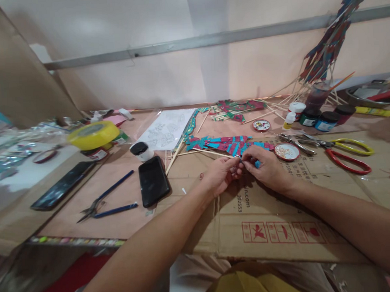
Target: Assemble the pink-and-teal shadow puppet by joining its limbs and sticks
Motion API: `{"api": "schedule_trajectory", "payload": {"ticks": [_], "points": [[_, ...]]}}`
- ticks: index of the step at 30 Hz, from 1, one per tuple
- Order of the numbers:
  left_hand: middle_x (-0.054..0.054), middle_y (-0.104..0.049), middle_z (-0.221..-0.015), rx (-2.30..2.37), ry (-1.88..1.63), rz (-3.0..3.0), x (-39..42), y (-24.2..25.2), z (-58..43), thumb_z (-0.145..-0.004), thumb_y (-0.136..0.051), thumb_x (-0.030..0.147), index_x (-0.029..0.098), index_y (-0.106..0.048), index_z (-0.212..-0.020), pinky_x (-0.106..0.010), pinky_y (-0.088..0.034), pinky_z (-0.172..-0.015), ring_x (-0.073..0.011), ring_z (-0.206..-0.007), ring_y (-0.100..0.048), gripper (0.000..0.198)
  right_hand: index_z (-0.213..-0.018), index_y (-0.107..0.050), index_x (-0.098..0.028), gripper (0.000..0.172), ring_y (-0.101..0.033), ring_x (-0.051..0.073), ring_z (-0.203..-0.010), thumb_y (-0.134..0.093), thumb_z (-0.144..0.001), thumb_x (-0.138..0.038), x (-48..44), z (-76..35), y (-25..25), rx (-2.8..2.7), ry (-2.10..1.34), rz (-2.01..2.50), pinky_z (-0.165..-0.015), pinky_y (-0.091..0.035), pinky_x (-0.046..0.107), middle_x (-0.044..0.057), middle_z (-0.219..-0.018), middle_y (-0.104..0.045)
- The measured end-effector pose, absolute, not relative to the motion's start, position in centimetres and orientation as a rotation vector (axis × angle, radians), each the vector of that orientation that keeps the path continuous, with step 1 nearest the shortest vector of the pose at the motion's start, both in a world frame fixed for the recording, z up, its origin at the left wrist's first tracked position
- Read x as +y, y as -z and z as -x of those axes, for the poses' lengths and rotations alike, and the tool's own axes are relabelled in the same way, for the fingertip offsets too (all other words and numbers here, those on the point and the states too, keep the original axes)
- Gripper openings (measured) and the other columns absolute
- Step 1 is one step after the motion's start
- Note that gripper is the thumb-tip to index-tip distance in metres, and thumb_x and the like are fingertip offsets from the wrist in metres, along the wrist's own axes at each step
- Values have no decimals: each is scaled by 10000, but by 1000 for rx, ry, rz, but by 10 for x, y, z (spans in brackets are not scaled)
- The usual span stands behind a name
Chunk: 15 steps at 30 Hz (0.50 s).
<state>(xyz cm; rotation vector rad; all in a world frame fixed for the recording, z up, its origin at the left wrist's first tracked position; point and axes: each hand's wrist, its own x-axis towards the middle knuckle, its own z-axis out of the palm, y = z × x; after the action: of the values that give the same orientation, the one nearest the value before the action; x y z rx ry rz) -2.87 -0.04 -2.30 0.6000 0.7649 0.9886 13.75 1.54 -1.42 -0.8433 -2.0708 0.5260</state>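
My left hand (223,174) and my right hand (266,166) meet over the cardboard, fingertips pinched together. Between them shows a bit of a small blue piece (240,159); its shape is mostly hidden by my fingers. Just behind lies a blue and pink painted cut-out figure (228,144) with thin wooden sticks (211,152). Whether the held piece is joined to this figure I cannot tell. Right of my right hand sits a round lid (287,152) holding tiny pale beads or sequins. A second lid (261,125) with small coloured bits stands farther back.
Pliers (302,144) and red-and-yellow-handled scissors (344,152) lie right, paint jars (327,122) behind them. At left are a black phone (153,181), blue-handled pliers (102,200), a white jar (141,152) and yellow tape (93,134). A drawing sheet (164,130) lies behind.
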Motion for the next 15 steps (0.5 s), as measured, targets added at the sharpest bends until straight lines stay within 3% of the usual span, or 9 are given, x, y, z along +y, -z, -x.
{"api": "schedule_trajectory", "payload": {"ticks": [9, 15], "points": [[-40, -639, -673, 795, -959, -681, 1, 24, 32, -632, -833, 307, 83, -661, -719, -156, -398, -494, -57, -550, -548, 296, -820, -606, -206, 100, -544, 149, -777, -530, -853, -150, 24, -144, 13, -2195, -508, 751, -712, -443, 271, 32, -848, -594], [-25, -624, -652, 783, -935, -676, 2, 23, 34, -592, -863, 309, 77, -656, -716, -151, -406, -508, -46, -540, -536, 335, -777, -596, -201, 86, -534, 143, -724, -540, -834, -167, 29, -145, 20, -2152, -594, 782, -690, -441, 274, 19, -785, -603]]}}
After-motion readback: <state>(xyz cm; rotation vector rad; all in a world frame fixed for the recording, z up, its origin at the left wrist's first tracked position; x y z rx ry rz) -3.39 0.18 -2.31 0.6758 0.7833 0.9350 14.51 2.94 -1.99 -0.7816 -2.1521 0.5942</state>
